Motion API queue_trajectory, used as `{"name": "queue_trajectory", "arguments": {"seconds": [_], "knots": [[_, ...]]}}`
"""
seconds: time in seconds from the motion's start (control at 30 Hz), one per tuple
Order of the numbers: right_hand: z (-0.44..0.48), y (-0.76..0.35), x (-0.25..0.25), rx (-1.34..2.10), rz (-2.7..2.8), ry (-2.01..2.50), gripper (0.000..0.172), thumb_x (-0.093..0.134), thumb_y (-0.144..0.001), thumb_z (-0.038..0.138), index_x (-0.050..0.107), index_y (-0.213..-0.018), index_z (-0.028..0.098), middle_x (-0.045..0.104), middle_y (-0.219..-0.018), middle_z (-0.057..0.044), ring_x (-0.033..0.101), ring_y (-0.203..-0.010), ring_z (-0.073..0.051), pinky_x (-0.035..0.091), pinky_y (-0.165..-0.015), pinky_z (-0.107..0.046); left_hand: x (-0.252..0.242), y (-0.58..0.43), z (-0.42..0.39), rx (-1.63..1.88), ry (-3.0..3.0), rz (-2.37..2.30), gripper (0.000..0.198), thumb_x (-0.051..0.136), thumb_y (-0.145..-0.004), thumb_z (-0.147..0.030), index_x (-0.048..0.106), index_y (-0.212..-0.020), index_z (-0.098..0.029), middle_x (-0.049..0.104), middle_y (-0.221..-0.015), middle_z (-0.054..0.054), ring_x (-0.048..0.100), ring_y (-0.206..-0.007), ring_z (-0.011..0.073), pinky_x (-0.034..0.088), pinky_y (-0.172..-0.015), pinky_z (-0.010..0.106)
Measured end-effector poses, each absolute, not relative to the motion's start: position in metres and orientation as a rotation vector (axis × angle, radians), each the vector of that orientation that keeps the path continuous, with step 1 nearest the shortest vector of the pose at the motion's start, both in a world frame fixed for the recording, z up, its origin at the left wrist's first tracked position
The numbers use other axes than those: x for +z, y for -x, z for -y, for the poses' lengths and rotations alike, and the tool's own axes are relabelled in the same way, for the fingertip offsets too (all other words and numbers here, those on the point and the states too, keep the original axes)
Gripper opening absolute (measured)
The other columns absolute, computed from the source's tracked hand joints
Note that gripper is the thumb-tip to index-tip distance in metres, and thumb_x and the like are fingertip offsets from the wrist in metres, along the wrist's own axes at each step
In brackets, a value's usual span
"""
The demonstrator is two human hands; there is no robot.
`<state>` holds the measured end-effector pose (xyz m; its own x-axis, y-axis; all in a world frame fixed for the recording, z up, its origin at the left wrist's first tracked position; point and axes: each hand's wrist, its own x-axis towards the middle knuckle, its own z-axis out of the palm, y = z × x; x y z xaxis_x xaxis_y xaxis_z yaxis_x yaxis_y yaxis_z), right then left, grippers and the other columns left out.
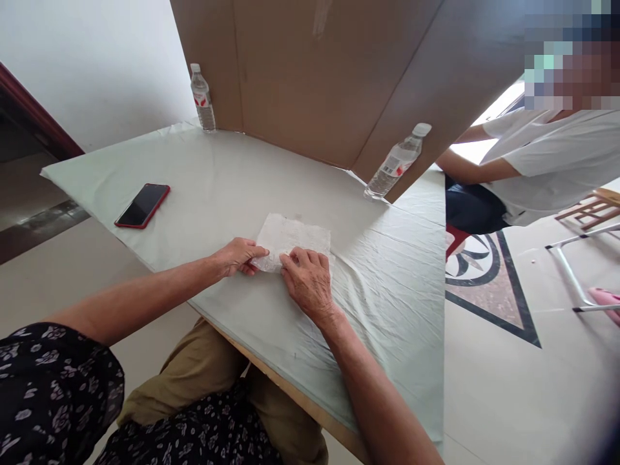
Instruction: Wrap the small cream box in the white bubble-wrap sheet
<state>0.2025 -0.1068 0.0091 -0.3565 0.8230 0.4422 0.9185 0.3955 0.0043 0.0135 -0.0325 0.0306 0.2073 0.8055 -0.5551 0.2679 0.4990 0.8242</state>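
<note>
Thin white sheet (281, 232) on worktop (213, 171), left hand (241, 256) pinching its near-left corner, right hand (310, 282) curled over it, grip unclear; seemingly a steadying step, next move calling for light finger pressure; phone (143, 205) off left.

Free tablecloth (213, 190) between phone (143, 206) and sheet (298, 237), cardboard (300, 84) blocking behind

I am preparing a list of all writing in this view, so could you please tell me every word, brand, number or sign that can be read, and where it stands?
No text can be read.
Left bottle label: red mark; print too small to read.
Right bottle label: red mark and small dark print, too small and blurred to read.
White sheet: no writing visible.
Phone: dark screen, no writing visible.
</note>
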Motion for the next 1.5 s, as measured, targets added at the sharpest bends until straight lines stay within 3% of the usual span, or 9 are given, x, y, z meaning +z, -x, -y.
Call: {"name": "queue_trajectory", "arguments": {"seconds": [0.17,0.37,0.53,0.7,0.8,0.93,1.1,1.3,1.5], "knots": [[0.106,-0.203,0.009,-0.352,2.299,1.502,0.017,0.059,-0.092,0.021,0.063,-0.109,0.025,0.066,-0.106,-0.006,0.049,-0.097,-0.025,0.030,-0.084,-0.040,0.034,-0.022,0.031,0.603,-1.216,-1.370,0.025,0.074,-0.065,-0.021,0.050,-0.060,-0.018,0.048,-0.053,-0.005,0.046,-0.049,0.0082,0.035,-0.042,0.019],[0.107,-0.202,0.010,-0.367,2.299,1.510,0.017,0.056,-0.094,0.021,0.063,-0.109,0.024,0.067,-0.104,-0.006,0.051,-0.095,-0.025,0.030,-0.083,-0.040,0.043,-0.033,0.032,0.573,-1.162,-1.302,0.019,0.070,-0.067,-0.016,0.051,-0.066,-0.018,0.054,-0.058,-0.003,0.053,-0.055,0.0112,0.044,-0.044,0.021],[0.108,-0.204,0.011,-0.306,2.269,1.480,0.033,0.060,-0.091,0.023,0.057,-0.124,0.019,0.069,-0.117,-0.010,0.054,-0.099,-0.026,0.031,-0.088,-0.041,0.043,-0.040,0.030,0.595,-1.117,-1.221,0.017,0.067,-0.068,-0.015,0.051,-0.066,-0.018,0.055,-0.057,-0.003,0.053,-0.052,0.0114,0.050,-0.046,0.026],[0.109,-0.204,0.015,-0.241,2.261,1.481,0.013,0.065,-0.087,0.026,0.062,-0.097,0.018,0.072,-0.102,-0.008,0.057,-0.093,-0.026,0.034,-0.088,-0.041,0.047,-0.047,0.030,0.598,-1.123,-1.201,0.014,0.066,-0.067,-0.012,0.053,-0.063,-0.016,0.054,-0.056,-0.003,0.053,-0.052,0.0106,0.053,-0.050,0.027],[0.109,-0.208,0.018,-0.155,2.249,1.455,0.008,0.065,-0.086,0.023,0.065,-0.093,0.019,0.073,-0.101,-0.008,0.059,-0.094,-0.025,0.037,-0.087,-0.040,0.052,-0.047,0.031,0.548,-1.132,-1.139,0.005,0.065,-0.067,-0.015,0.061,-0.069,-0.014,0.060,-0.062,0.001,0.057,-0.056,0.0120,0.055,-0.055,0.029],[0.107,-0.217,0.021,0.056,2.191,1.351,0.015,0.059,-0.086,0.015,0.069,-0.095,0.021,0.076,-0.106,-0.005,0.063,-0.098,-0.024,0.043,-0.086,-0.037,0.053,-0.043,0.036,0.506,-1.192,-1.081,0.023,0.059,-0.066,-0.013,0.069,-0.086,-0.011,0.066,-0.078,0.004,0.062,-0.067,0.0138,0.057,-0.066,0.031],[0.105,-0.226,0.021,0.152,2.094,1.307,0.021,0.054,-0.086,0.011,0.071,-0.089,0.023,0.077,-0.100,-0.005,0.069,-0.096,-0.023,0.048,-0.087,-0.038,0.036,-0.043,0.048,0.609,-1.866,-1.045,0.024,0.060,-0.075,-0.018,0.073,-0.095,-0.017,0.067,-0.088,0.003,0.060,-0.072,0.0137,0.053,-0.071,0.030],[0.102,-0.243,0.033,0.071,1.839,1.426,0.016,0.056,-0.089,0.021,0.071,-0.089,0.022,0.078,-0.099,-0.006,0.071,-0.099,-0.024,0.047,-0.093,-0.042,0.013,-0.050,0.050,0.866,-2.503,-0.953,0.013,0.061,-0.082,-0.017,0.071,-0.090,-0.016,0.067,-0.100,0.010,0.063,-0.095,0.0225,0.053,-0.085,0.037],[0.111,-0.276,0.044,0.447,1.565,1.905,0.025,0.061,-0.085,0.040,0.067,-0.098,0.019,0.075,-0.092,-0.006,0.068,-0.071,-0.019,0.049,-0.072,-0.035,0.002,-0.049,0.046,1.048,-2.577,-0.750,0.017,0.057,-0.085,-0.014,0.067,-0.098,-0.016,0.070,-0.103,0.010,0.064,-0.095,0.0219,0.055,-0.083,0.035]]}}
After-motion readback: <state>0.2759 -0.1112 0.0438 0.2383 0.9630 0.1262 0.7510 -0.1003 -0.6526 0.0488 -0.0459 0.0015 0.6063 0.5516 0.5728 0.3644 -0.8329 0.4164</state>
